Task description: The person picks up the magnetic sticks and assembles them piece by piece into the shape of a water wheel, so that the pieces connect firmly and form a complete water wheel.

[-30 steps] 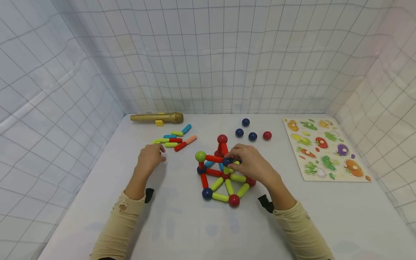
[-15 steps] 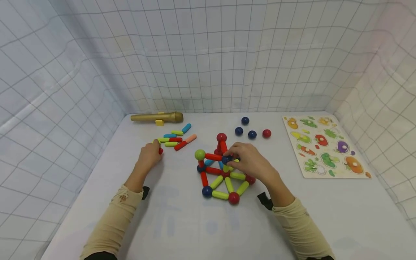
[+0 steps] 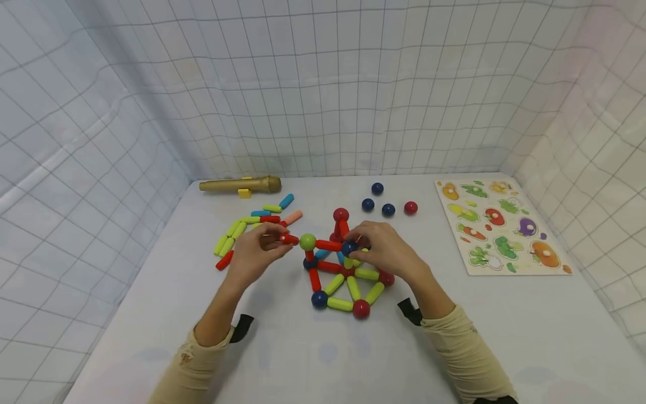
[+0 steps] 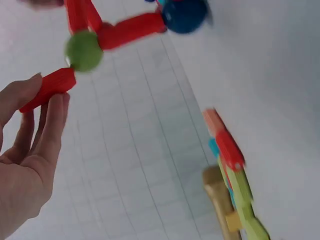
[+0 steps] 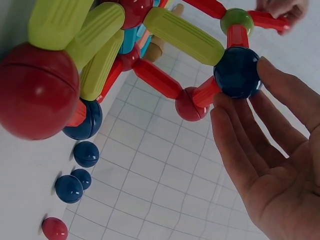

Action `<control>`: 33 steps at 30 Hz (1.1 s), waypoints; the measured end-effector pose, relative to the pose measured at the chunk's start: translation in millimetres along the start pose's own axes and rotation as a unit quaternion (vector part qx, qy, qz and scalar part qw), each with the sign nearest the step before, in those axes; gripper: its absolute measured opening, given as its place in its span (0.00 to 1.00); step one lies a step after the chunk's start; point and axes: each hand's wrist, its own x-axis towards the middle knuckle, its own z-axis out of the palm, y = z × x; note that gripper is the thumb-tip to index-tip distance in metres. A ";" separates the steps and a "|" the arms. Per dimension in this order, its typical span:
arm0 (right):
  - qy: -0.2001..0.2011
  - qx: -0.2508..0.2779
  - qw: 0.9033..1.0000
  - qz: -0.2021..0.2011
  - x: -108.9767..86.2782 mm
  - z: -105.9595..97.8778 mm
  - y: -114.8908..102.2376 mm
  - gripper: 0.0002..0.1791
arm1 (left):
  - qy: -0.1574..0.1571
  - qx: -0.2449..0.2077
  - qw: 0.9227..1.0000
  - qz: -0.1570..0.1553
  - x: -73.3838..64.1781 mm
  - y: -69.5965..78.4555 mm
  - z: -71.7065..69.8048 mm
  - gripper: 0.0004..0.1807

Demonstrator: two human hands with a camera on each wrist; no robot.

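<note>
My left hand [image 3: 250, 257] pinches a red magnetic rod [image 4: 50, 89] between thumb and fingers. The rod's far end is right at the green ball [image 4: 84, 51], an upper corner of a frame of rods and balls. Across the frame, my right hand [image 3: 387, 249] holds a dark blue ball [image 5: 237, 72] with thumb and fingertips. A red rod [image 3: 329, 245] joins that ball to the green one, and a yellow-green rod [image 5: 185, 36] runs down from it. Below, several yellow-green rods [image 3: 340, 304] and balls form the base on the white table [image 3: 282, 348].
Left of the frame lie loose rods, among them a yellow-green rod [image 3: 220, 245] and a red rod [image 3: 225, 260]. Behind them is a gold toy microphone [image 3: 242, 184]. Loose blue balls [image 3: 388, 210] and a red ball [image 3: 411, 207] sit behind, a vegetable puzzle board [image 3: 504, 227] right.
My left hand has come from the loose rods at the left, taking a red rod, and moved right to the green ball. My right hand stays at the blue ball.
</note>
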 end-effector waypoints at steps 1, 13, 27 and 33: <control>0.000 0.005 1.000 0.000 0.2 0.3 0.8 0.16 | 0.000 -0.022 0.999 0.030 -3.3 6.0 7.4 0.17; 0.012 0.016 0.999 -0.037 1.1 4.5 3.6 0.15 | 0.006 -0.003 0.967 0.255 -18.9 32.6 67.2 0.17; 0.003 -0.019 0.999 -0.033 1.0 -1.4 4.7 0.17 | -0.029 0.081 0.992 0.090 -32.5 30.8 70.5 0.18; -0.007 -0.026 0.998 -0.048 2.0 -1.5 6.9 0.18 | -0.165 0.179 0.969 -0.045 -41.7 8.4 66.9 0.16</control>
